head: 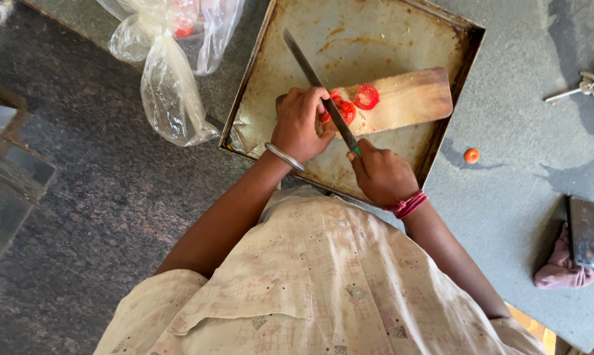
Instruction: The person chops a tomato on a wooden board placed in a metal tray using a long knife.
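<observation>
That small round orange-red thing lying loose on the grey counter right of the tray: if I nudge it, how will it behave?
The small round piece looks rounded and lies alone on the flat grey counter, so it would probably roll or skid at a nudge. It is far smaller than the tomato slices on the board, so likely very light. If it is a tomato end, it may be soft and slippery.

Head camera, steeply downward, close.

Open desk (507, 118) right of tray (471, 52), broken only by small orange piece (471, 156), keys (590, 84), phone (585, 231) on pink cloth (557, 271). Left blocked by plastic bags (169, 72) touching tray. Inside tray, bare metal beyond cutting board (415, 95).
</observation>
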